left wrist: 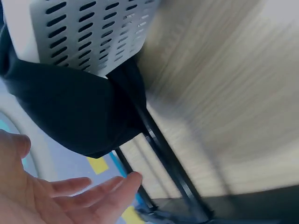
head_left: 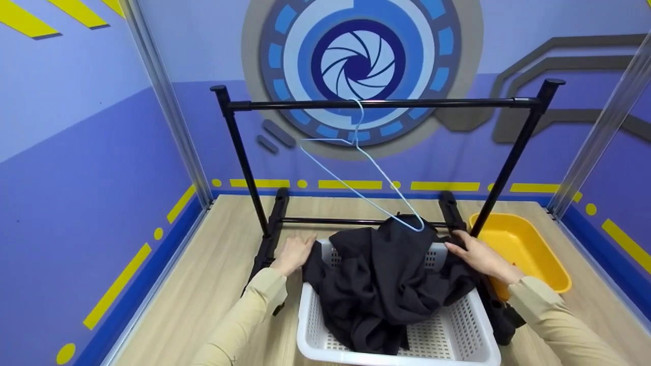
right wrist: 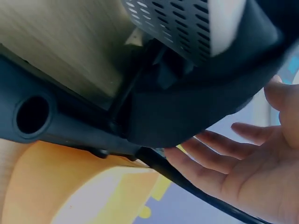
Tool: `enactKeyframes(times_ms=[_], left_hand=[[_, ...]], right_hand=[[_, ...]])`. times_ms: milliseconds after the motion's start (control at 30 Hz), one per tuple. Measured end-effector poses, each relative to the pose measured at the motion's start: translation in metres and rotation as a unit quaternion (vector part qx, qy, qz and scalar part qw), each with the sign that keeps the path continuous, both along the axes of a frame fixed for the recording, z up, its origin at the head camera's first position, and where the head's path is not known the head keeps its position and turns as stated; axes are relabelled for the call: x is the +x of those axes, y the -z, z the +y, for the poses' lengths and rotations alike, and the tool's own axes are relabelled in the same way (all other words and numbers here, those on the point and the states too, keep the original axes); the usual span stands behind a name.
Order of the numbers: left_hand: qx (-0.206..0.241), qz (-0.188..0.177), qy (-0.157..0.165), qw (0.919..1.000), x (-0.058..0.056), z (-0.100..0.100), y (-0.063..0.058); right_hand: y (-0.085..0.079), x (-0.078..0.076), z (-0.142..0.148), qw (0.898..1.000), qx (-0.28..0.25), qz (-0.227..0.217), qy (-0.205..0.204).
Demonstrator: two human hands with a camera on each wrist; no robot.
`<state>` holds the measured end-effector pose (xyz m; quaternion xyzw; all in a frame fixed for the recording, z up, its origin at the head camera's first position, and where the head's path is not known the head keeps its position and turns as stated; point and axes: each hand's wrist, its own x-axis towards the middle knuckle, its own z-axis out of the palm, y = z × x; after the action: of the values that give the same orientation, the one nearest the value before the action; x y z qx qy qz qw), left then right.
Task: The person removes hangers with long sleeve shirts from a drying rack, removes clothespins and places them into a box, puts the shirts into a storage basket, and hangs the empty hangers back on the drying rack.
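Note:
A crumpled black garment [head_left: 386,279] lies in a white perforated basket [head_left: 396,357], with parts of it draped over the rim on both sides. Beside the basket's far left corner is my left hand [head_left: 294,252], its fingers extended; in the left wrist view the palm and fingers [left wrist: 70,191] hold nothing and lie next to the hanging cloth [left wrist: 79,107]. At the far right corner my right hand [head_left: 480,256] has its fingers loosely spread. The right wrist view shows those fingertips right at the lower edge of the draped cloth [right wrist: 191,102].
A black garment rack [head_left: 432,103] stands over the back of the basket, its feet on either side. From its top bar hangs a pale blue wire hanger [head_left: 379,165], its lower corner overlapping the garment. A yellow tray [head_left: 529,234] sits at the right, behind the rack's foot.

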<state>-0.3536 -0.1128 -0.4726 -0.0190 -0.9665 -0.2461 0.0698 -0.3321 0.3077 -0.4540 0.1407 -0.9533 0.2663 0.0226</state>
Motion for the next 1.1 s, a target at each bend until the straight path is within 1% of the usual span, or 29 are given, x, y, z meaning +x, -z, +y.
enactKeyframes(times_ms=[100, 133, 200, 300, 400, 467, 533, 600, 667, 733, 833, 967, 1100], left_hand=[[0.030, -0.040, -0.004, 0.9987, 0.000, -0.004, 0.003], [0.034, -0.053, -0.006, 0.9980, 0.000, -0.005, 0.004], [0.047, -0.071, -0.003, 0.9964, 0.000, -0.005, 0.005], [0.058, -0.087, -0.003, 0.9945, 0.001, -0.003, 0.007], [0.070, -0.085, 0.000, 0.9939, 0.002, -0.001, 0.008], [0.080, -0.069, 0.011, 0.9944, 0.001, 0.000, 0.008], [0.085, -0.043, 0.024, 0.9951, 0.000, 0.001, 0.008], [0.085, -0.013, 0.042, 0.9954, -0.001, 0.000, 0.006], [0.087, 0.010, 0.052, 0.9948, -0.002, 0.001, 0.004], [0.086, 0.030, 0.056, 0.9943, -0.003, 0.002, 0.003], [0.093, 0.060, 0.052, 0.9925, -0.002, 0.002, 0.004], [0.108, 0.117, 0.043, 0.9863, 0.000, 0.002, 0.007], [0.124, 0.182, 0.049, 0.9742, 0.004, 0.003, 0.003]], right_hand=[[0.005, -0.002, 0.001, 1.000, 0.001, 0.007, -0.012], [0.006, -0.003, 0.001, 1.000, 0.002, 0.013, -0.016], [0.008, -0.004, 0.002, 1.000, 0.002, 0.022, -0.021], [0.010, -0.004, 0.001, 0.999, 0.002, 0.036, -0.024], [0.011, -0.004, -0.001, 0.998, 0.009, 0.056, -0.030], [0.011, -0.004, -0.002, 0.997, 0.014, 0.070, -0.029], [0.010, -0.003, -0.002, 0.996, 0.017, 0.081, -0.028], [0.009, -0.003, -0.003, 0.996, 0.015, 0.085, -0.021], [0.006, -0.001, -0.004, 0.996, 0.010, 0.084, -0.015], [0.003, 0.000, -0.006, 0.996, 0.005, 0.087, -0.009], [-0.003, 0.002, -0.011, 0.995, -0.005, 0.097, -0.006], [-0.010, 0.007, -0.017, 0.992, -0.013, 0.121, -0.010], [-0.015, 0.013, -0.024, 0.988, -0.029, 0.149, -0.025]])
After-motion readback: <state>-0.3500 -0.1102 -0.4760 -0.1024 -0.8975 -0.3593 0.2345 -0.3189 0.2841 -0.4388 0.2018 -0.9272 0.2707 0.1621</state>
